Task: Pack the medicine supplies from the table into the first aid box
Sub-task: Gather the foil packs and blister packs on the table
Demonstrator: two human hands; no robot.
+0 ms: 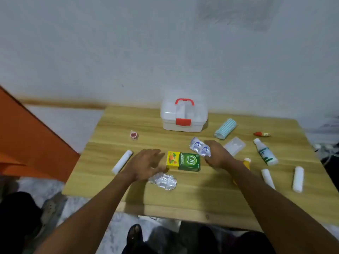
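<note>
The white first aid box [183, 116] with a red handle and red latch stands closed at the back of the wooden table [201, 195]. A green and yellow medicine carton [183, 161] lies in the middle. My right hand [217, 154] is shut on a silver blister pack [199, 147] just right of the carton. My left hand [145, 164] hovers open, fingers spread, at the carton's left end. A crumpled foil strip [163, 181] lies just below that hand.
A white roll [122, 161] lies left, a small red tape roll [134, 135] behind it. Right side holds a striped cloth roll [225, 128], clear case [235, 145], white bottle [266, 152], red-capped tube [261, 134], two white rolls [298, 178], yellow bottle [246, 162].
</note>
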